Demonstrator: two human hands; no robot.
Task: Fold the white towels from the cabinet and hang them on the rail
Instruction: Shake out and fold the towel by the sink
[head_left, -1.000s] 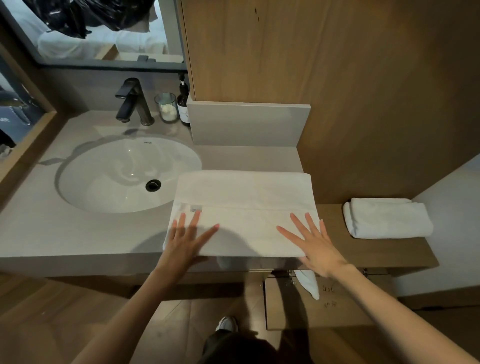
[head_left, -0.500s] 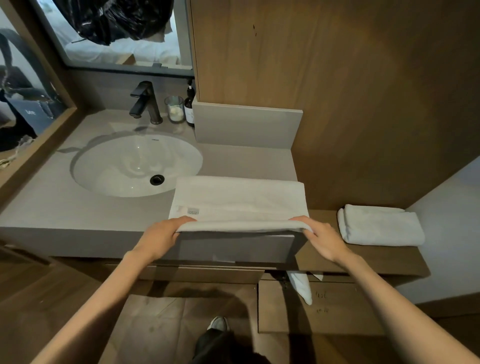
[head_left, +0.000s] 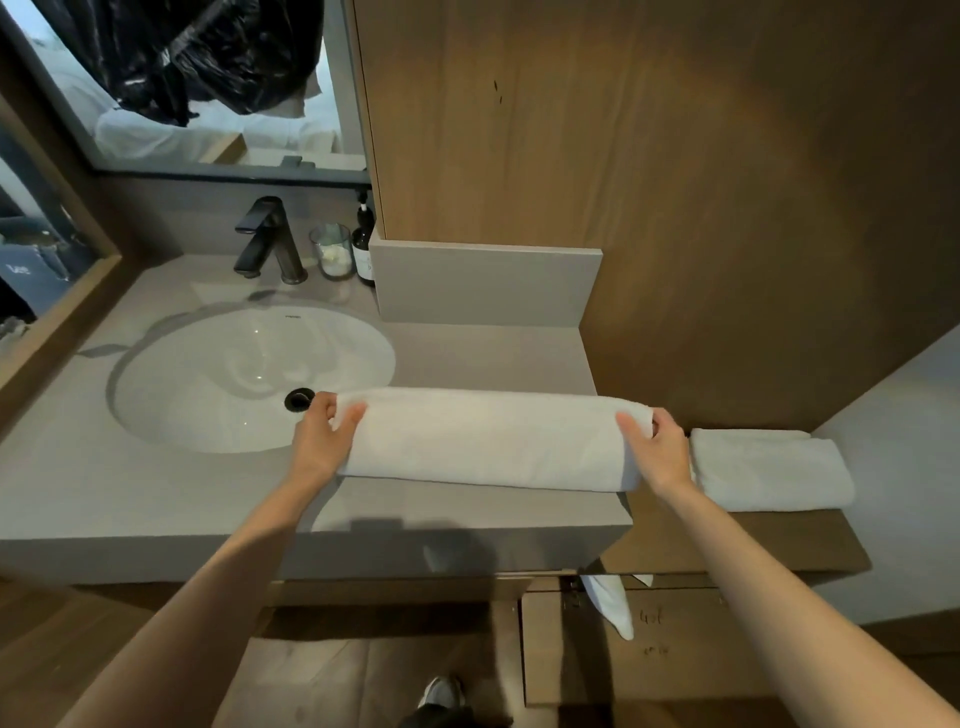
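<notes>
Just right of the sink (head_left: 208, 374), over the counter (head_left: 493, 353), I see the towel (head_left: 483, 441) folded narrower than half a second ago, left hand (head_left: 319, 436) and right hand (head_left: 657, 447) each gripping an end.

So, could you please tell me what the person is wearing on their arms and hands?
Nothing shows on either. The left hand and right hand are bare, with no gloves, and I can see no rings. The left forearm and right forearm are uncovered down to the frame's edge: no sleeves, watch or bracelets in view.
</notes>
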